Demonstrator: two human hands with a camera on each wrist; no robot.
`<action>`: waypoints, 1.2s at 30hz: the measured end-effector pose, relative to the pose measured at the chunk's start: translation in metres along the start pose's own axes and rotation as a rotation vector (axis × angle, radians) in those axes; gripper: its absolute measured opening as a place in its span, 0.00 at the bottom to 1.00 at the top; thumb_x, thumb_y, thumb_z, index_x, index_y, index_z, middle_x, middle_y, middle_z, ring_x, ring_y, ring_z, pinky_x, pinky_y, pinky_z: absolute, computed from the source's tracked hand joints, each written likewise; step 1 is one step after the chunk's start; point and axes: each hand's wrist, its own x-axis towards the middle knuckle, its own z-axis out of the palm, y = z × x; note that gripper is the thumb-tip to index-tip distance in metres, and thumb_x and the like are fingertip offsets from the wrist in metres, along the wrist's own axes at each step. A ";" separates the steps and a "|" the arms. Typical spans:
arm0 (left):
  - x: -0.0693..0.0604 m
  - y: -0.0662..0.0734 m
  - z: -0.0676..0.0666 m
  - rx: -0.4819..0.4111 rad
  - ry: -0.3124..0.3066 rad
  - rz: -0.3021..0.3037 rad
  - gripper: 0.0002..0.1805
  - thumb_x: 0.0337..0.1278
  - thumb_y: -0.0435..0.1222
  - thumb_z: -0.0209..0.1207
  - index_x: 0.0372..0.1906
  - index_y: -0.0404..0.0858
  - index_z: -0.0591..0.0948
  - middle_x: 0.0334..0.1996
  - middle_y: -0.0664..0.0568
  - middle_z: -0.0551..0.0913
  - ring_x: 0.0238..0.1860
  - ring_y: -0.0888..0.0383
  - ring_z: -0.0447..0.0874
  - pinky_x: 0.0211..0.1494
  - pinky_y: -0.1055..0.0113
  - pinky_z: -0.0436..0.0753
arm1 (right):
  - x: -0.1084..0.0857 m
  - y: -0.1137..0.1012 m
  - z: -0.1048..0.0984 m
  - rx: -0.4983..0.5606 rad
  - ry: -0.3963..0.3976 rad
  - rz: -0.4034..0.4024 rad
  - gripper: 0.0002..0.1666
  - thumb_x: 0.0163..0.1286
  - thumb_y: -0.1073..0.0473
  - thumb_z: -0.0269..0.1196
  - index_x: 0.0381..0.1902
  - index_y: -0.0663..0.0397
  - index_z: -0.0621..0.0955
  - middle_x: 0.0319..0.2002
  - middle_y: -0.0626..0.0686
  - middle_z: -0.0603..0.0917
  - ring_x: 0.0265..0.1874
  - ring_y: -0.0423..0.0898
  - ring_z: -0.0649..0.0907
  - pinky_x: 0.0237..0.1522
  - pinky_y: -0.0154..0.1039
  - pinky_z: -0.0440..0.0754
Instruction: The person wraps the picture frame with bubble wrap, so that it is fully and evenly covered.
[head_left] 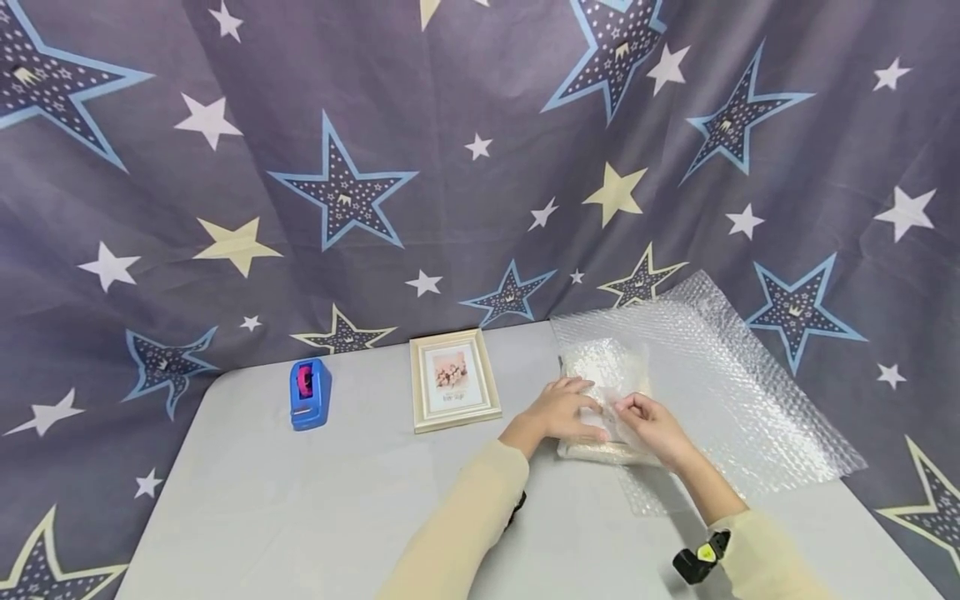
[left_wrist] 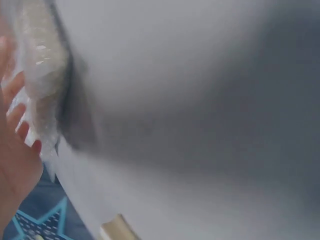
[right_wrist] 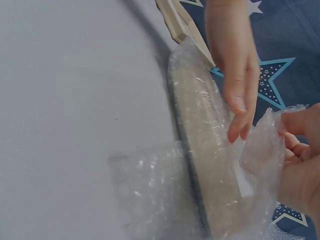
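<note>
A flat cream-edged item (head_left: 607,452), likely a picture frame, lies at the table's right, wrapped in clear bubble wrap (head_left: 597,358). My left hand (head_left: 566,410) rests over its left side with the fingers spread. In the left wrist view, the fingers of the left hand (left_wrist: 17,160) show at the left edge beside the wrapped item (left_wrist: 47,55). My right hand (head_left: 654,427) pinches a loose flap of the wrap between thumb and fingers. The right wrist view shows that flap (right_wrist: 265,150) lifted off the item's top.
Beneath the wrapped item, a larger bubble wrap sheet (head_left: 750,417) spreads to the right table edge. An upright-facing cream picture frame (head_left: 455,381) with a flower print lies left of my hands. Farther left stands a blue tape dispenser (head_left: 318,396). A star-patterned curtain (head_left: 480,208) hangs behind.
</note>
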 end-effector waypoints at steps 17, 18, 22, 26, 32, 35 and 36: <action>-0.005 -0.003 0.008 -0.700 0.070 -0.155 0.29 0.56 0.40 0.49 0.66 0.47 0.68 0.72 0.52 0.65 0.74 0.49 0.61 0.76 0.51 0.63 | -0.001 0.005 0.019 -0.339 0.040 -0.145 0.24 0.72 0.54 0.56 0.60 0.61 0.76 0.61 0.65 0.76 0.59 0.65 0.77 0.62 0.57 0.75; -0.007 -0.001 0.009 -0.696 0.067 -0.154 0.29 0.57 0.40 0.49 0.66 0.47 0.69 0.73 0.53 0.64 0.75 0.50 0.59 0.77 0.51 0.61 | -0.002 0.006 0.020 -0.378 0.043 -0.178 0.23 0.71 0.57 0.57 0.60 0.62 0.76 0.60 0.65 0.76 0.59 0.65 0.77 0.62 0.58 0.75; -0.014 0.004 0.014 -0.487 0.102 -0.079 0.24 0.63 0.41 0.50 0.64 0.45 0.73 0.74 0.54 0.62 0.77 0.53 0.55 0.79 0.53 0.57 | -0.003 0.009 0.023 -0.515 0.066 -0.338 0.21 0.63 0.65 0.63 0.54 0.66 0.79 0.58 0.67 0.77 0.57 0.67 0.78 0.60 0.60 0.74; -0.025 0.011 0.019 -0.090 0.216 -0.024 0.21 0.67 0.43 0.52 0.61 0.43 0.77 0.69 0.49 0.71 0.72 0.52 0.65 0.76 0.57 0.65 | -0.005 0.011 0.029 -0.598 0.110 -0.444 0.23 0.57 0.68 0.65 0.53 0.68 0.80 0.57 0.70 0.78 0.55 0.68 0.79 0.57 0.60 0.76; -0.035 0.022 0.027 0.058 0.264 -0.108 0.20 0.69 0.45 0.51 0.62 0.46 0.77 0.67 0.51 0.73 0.72 0.53 0.66 0.73 0.56 0.69 | -0.007 0.008 0.030 -0.655 0.110 -0.462 0.23 0.57 0.69 0.65 0.52 0.70 0.80 0.57 0.71 0.77 0.55 0.69 0.79 0.57 0.59 0.77; -0.035 0.023 0.033 0.047 0.257 -0.124 0.20 0.71 0.44 0.48 0.63 0.46 0.75 0.68 0.52 0.71 0.73 0.54 0.63 0.74 0.57 0.69 | -0.007 0.004 0.024 -0.645 0.086 -0.473 0.21 0.57 0.68 0.66 0.50 0.70 0.81 0.55 0.70 0.79 0.53 0.67 0.80 0.57 0.59 0.77; -0.035 0.022 0.034 0.041 0.262 -0.119 0.20 0.71 0.44 0.48 0.63 0.46 0.75 0.68 0.51 0.71 0.73 0.54 0.63 0.74 0.57 0.68 | -0.007 0.004 0.021 -0.639 0.087 -0.479 0.21 0.57 0.68 0.66 0.49 0.69 0.81 0.54 0.69 0.80 0.53 0.67 0.81 0.56 0.59 0.78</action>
